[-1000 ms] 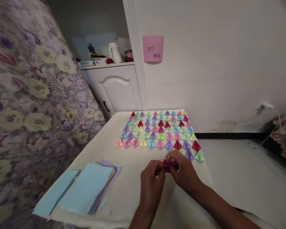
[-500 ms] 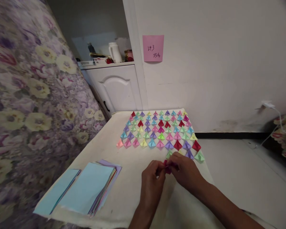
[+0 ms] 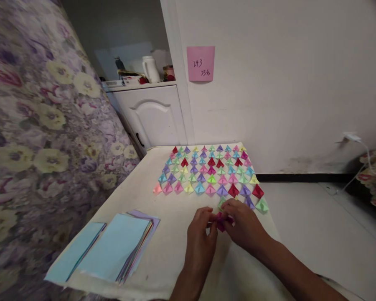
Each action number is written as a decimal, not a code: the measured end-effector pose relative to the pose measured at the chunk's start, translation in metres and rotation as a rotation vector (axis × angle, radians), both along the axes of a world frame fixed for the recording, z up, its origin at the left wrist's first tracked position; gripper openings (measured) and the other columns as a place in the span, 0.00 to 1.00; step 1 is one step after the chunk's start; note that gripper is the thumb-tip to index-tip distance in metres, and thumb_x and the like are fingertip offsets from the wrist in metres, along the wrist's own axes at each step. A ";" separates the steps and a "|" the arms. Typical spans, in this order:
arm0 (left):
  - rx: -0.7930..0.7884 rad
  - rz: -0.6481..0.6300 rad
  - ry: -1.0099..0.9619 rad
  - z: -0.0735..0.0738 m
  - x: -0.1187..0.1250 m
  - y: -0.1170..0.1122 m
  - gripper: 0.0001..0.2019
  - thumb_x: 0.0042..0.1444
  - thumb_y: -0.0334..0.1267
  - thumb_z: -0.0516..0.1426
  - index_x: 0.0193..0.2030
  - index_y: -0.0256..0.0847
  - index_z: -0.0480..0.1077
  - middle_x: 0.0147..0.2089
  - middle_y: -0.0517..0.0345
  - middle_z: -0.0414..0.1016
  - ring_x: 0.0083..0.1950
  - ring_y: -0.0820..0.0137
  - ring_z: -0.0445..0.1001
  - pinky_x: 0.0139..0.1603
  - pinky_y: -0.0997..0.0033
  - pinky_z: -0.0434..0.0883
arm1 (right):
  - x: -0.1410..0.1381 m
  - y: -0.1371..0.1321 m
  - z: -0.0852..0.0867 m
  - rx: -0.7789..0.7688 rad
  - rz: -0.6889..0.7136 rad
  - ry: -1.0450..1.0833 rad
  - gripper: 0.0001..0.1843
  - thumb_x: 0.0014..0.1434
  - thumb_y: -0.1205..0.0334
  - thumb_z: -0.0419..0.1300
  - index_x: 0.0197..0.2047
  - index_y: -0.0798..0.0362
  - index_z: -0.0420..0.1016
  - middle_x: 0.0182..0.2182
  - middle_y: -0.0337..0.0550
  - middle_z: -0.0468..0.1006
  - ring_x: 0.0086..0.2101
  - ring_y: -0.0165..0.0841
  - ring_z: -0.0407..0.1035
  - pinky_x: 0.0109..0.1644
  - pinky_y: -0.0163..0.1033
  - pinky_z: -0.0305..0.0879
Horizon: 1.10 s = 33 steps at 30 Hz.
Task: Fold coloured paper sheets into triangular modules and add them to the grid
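Magenta paper point(image 3: 220, 225), seemingly 1, in 2 hands point(image 3: 202, 234)

The person's bare left hand point(image 3: 202, 234) is raised on a steeply angled, uncovered left forearm point(image 3: 188, 281), its index finger pointing across to the right above a bent thumb. The bare right hand point(image 3: 242, 220), its back facing up, extends from a long, uncovered right forearm point(image 3: 290, 265) slanting in from the lower right, thumb and fingers curled into a pinch. Both hands' fingertips lie close together.
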<state>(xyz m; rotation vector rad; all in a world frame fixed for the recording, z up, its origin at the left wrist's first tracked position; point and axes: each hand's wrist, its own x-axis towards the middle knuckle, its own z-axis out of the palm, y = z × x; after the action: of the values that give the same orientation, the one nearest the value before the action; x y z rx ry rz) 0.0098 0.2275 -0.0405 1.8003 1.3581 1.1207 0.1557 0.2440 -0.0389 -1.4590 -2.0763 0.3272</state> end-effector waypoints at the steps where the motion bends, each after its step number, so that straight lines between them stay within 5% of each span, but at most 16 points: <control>1: 0.024 0.005 0.035 0.000 0.001 -0.001 0.10 0.52 0.27 0.51 0.34 0.42 0.71 0.47 0.54 0.69 0.44 0.68 0.71 0.41 0.71 0.70 | 0.000 0.000 -0.002 -0.006 0.003 0.003 0.07 0.48 0.74 0.55 0.23 0.54 0.69 0.30 0.40 0.69 0.31 0.30 0.63 0.35 0.34 0.54; 7: 0.074 -0.004 0.146 0.001 0.005 -0.006 0.11 0.53 0.28 0.51 0.37 0.44 0.71 0.43 0.56 0.70 0.41 0.68 0.71 0.40 0.68 0.70 | -0.002 0.000 -0.004 -0.004 0.020 -0.003 0.08 0.49 0.74 0.54 0.23 0.53 0.68 0.29 0.40 0.69 0.31 0.31 0.63 0.35 0.34 0.53; 12: -0.022 0.049 -0.009 0.001 0.002 -0.003 0.07 0.54 0.30 0.51 0.33 0.41 0.69 0.41 0.56 0.70 0.38 0.70 0.72 0.36 0.72 0.71 | -0.002 -0.002 -0.001 -0.004 -0.008 -0.020 0.06 0.48 0.74 0.54 0.24 0.54 0.66 0.29 0.39 0.68 0.31 0.30 0.62 0.33 0.33 0.51; 18: -0.207 0.100 -0.210 0.000 -0.001 0.003 0.07 0.52 0.32 0.53 0.39 0.41 0.67 0.34 0.58 0.74 0.35 0.69 0.74 0.34 0.73 0.71 | -0.002 -0.002 -0.001 -0.015 -0.043 -0.045 0.06 0.50 0.72 0.53 0.25 0.53 0.62 0.28 0.37 0.67 0.27 0.27 0.60 0.30 0.32 0.47; 22: -0.267 0.086 -0.288 0.000 0.002 0.002 0.10 0.51 0.34 0.55 0.42 0.41 0.66 0.40 0.56 0.74 0.39 0.68 0.75 0.39 0.71 0.71 | -0.004 -0.004 0.000 -0.023 -0.036 -0.045 0.06 0.49 0.73 0.53 0.26 0.53 0.62 0.29 0.37 0.67 0.27 0.27 0.61 0.29 0.32 0.48; 33: -0.178 0.129 -0.193 -0.011 0.001 0.001 0.13 0.51 0.30 0.51 0.44 0.41 0.67 0.39 0.55 0.76 0.41 0.67 0.75 0.42 0.68 0.70 | -0.012 -0.007 0.003 0.014 -0.006 -0.084 0.05 0.52 0.72 0.52 0.28 0.53 0.63 0.30 0.39 0.68 0.29 0.29 0.61 0.30 0.33 0.49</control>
<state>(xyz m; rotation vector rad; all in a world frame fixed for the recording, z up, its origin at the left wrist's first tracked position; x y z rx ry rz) 0.0107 0.2289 -0.0515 1.4579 1.4251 1.1682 0.1436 0.2366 -0.0358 -1.4944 -2.1357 0.2522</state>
